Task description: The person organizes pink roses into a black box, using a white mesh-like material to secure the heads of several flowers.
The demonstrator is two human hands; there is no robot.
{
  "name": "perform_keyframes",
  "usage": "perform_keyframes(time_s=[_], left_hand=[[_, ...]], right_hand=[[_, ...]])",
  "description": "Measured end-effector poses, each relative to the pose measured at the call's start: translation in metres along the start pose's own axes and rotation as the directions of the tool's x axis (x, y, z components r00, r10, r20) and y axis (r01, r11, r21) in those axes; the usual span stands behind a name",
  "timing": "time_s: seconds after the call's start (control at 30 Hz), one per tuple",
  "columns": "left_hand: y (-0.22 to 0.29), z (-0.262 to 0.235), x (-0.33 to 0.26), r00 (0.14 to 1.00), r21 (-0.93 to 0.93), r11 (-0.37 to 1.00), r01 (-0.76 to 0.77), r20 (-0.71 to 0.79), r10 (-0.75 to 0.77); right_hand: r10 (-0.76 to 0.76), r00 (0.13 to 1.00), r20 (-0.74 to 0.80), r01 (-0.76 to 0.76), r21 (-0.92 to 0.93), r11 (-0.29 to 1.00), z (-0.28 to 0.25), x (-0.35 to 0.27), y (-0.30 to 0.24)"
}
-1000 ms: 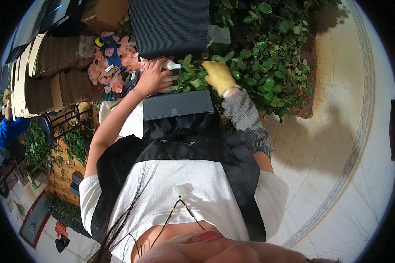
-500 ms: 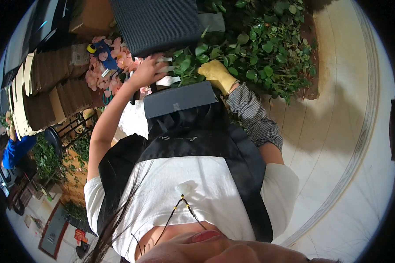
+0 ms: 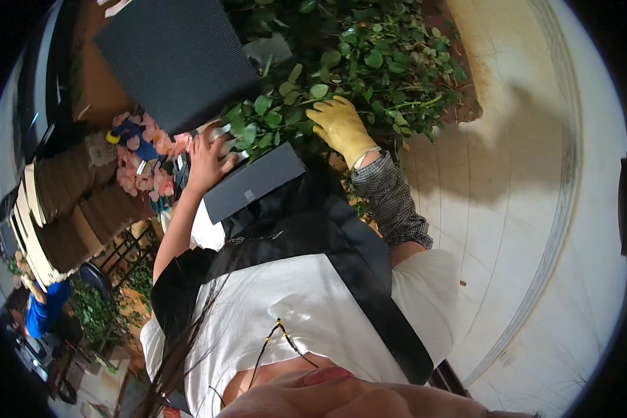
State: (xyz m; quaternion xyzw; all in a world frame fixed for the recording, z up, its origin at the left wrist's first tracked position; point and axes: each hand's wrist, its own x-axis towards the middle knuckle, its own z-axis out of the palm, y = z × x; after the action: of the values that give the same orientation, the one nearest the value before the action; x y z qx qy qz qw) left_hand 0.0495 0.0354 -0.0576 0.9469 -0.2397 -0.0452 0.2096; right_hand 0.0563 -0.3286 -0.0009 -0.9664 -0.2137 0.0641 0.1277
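My left hand [image 3: 207, 164] is bare, with its fingers spread beside white pieces [image 3: 234, 155] between a dark ribbed panel [image 3: 177, 59] and a grey flat-faced flap [image 3: 258, 182]. Whether it touches those pieces I cannot tell. Leafy green stems [image 3: 261, 122] lie just right of these fingers, across the gap between panel and flap. My right hand [image 3: 341, 129] wears a yellow glove, its fingers stretched out and apart at the near edge of a large heap of green foliage [image 3: 376, 59]. A checked sleeve [image 3: 390, 198] covers that forearm.
Pink artificial-looking flowers [image 3: 143, 157] and a blue item [image 3: 138, 141] lie left of my left hand. Stacked cardboard [image 3: 70, 202] stands further left. A person in a blue sleeve [image 3: 45, 310] is at the far left. Pale tiled floor [image 3: 515, 209] extends to the right.
The ribbed panel and grey flap now sit further left and tilted in view, as the view has shifted. My gloved hand has spread its fingers and stands farther from my left hand.
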Motion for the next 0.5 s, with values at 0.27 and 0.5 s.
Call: perform_keyframes(time_s=[0.27,0.5], left_hand=[[-0.007,-0.010,-0.006,0.999,-0.098,0.994,-0.049,0.004,0.050],[0.002,-0.010,-0.010,0.996,-0.259,0.965,0.050,-0.064,-0.068]], right_hand=[[-0.045,0.966,-0.255,0.098,0.199,0.975,-0.028,0.002,-0.011],[0.024,0.956,-0.291,0.070,0.308,0.949,-0.029,0.027,-0.013]])
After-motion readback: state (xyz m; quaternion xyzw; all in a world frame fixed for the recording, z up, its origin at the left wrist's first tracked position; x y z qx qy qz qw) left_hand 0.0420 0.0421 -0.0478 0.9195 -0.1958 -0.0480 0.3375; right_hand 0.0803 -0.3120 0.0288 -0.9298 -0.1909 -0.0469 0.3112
